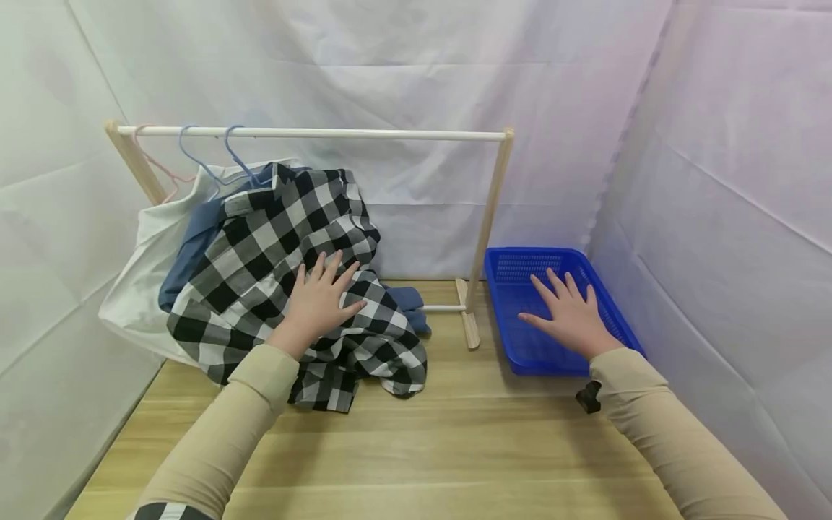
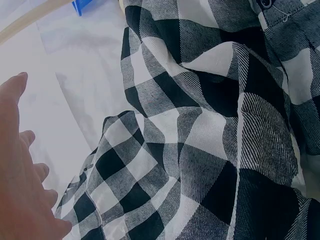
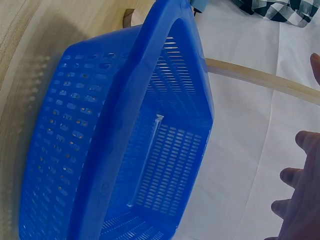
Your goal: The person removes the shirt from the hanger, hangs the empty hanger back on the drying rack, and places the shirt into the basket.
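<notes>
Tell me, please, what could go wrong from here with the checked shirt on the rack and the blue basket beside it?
1. The black-and-white checked cotton shirt hangs bunched on a blue wire hanger; with the left hand only lying flat on it, a pull might drag the hanger off the white rail.
2. The light wooden rack could tip if tugged.
3. The blue perforated plastic basket may slide under the open right hand.

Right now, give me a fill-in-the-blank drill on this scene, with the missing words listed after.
1. The left hand rests open on the ____ shirt.
2. The right hand hovers over the ____ basket.
3. The shirt hangs from a ____ hanger on the rail.
Missing words: checked; blue; blue
</notes>
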